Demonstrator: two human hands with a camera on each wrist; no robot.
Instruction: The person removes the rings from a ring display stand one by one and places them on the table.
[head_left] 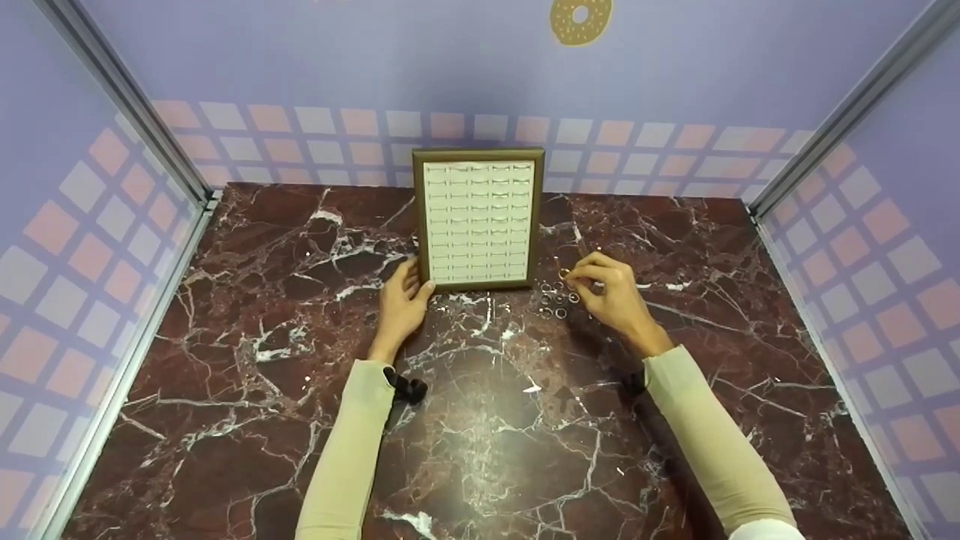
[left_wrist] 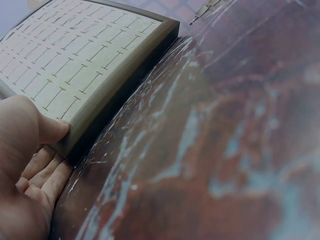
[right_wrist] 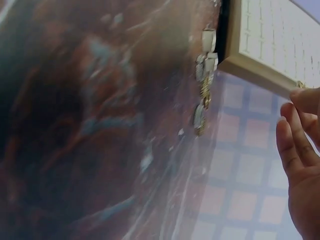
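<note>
A slotted ring display board (head_left: pixel 536 225) with a brown frame and cream face stands tilted up at the back of the table. My left hand (head_left: pixel 403 304) holds its lower left corner, the thumb (left_wrist: pixel 54 131) on the front of the frame and the other fingers behind and under it. To the right of the board, my right hand (head_left: pixel 611 296) pinches a gold ring (right_wrist: pixel 300 84) between thumb and fingertips, just above the table. Several loose rings (head_left: pixel 561 313), silver and gold, lie close together below and left of that hand.
Under everything is a dark red marbled table (head_left: pixel 247 450) with white veins. A purple wall (head_left: pixel 337 60) with pink and white squares rises right behind the board, and side walls (head_left: pixel 900 315) flank the table. Black wrist cameras (head_left: pixel 409 388) sit at the cuffs.
</note>
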